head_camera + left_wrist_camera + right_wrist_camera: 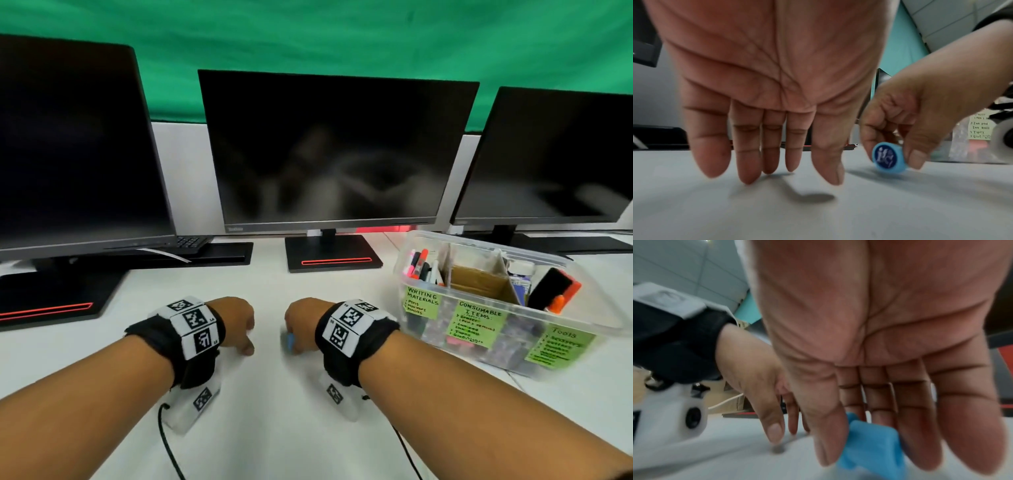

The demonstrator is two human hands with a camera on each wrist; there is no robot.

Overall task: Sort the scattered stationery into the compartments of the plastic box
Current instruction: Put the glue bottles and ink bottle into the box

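Two hands over the white desk point(267, 394), one item in play: right hand point(303, 323) pinches a small round blue stamp-like piece point(889, 157) between thumb and fingers, held on edge just above the desk surface, dark blue printed face turned toward the left hand; can't tell if it touches the desk. In the right wrist view same piece point(873, 446) shows as a light blue body wedged between thumb and fingertips. Left hand point(236, 322) holds nothing, fingers hang straight down and relaxed, tips just above the desk, near the right hand but apart from it. One clear plastic box point(582, 270) sits to the right of the right hand, near it, not touching. Box carries three green labels: "Writing Materials" point(422, 303), "Consumable Items" point(478, 323), "Tools" point(561, 346). Left compartment has a bunch of pens/markers point(419, 263) standing up, count unclear; middle one shows a brown cardboard insert point(479, 281); right one has a black and orange tool point(555, 289), type unclear. Three dark monitors point(329, 150) stand in a row behind. Two wrist bands with printed square markers, one per arm, each with a cable trailing off
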